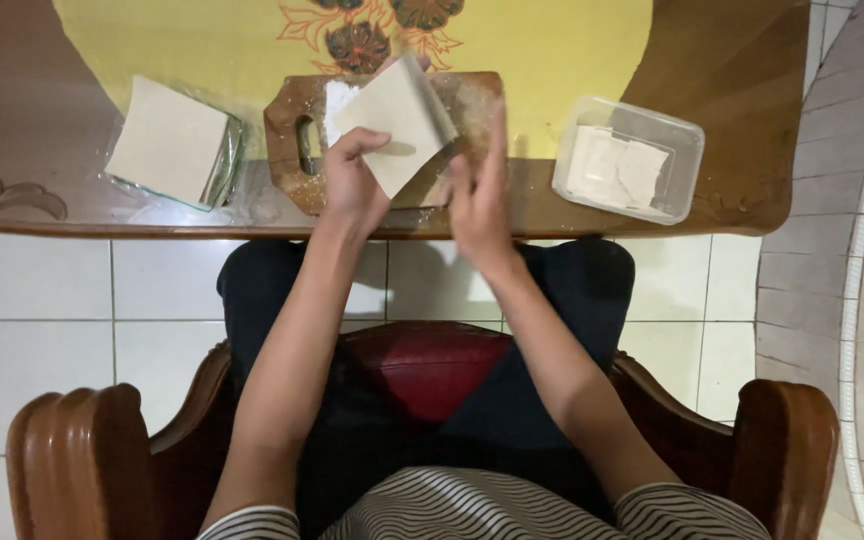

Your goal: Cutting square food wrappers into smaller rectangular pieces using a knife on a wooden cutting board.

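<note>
We hold a pale square wrapper sheet above the wooden cutting board on the table, our left hand pinching its lower edge, our right hand flat against its side, a wrapper stack left and a plastic container right.

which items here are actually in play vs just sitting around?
In play:
- thin square sheets, pinched by left hand, right hand at their edge
- wooden cutting board under them, dusted white
- stack of square sheets in clear wrap
- clear plastic container holding pale pieces

Lying about:
- yellow floral mat
- wooden table
- armchair
</note>
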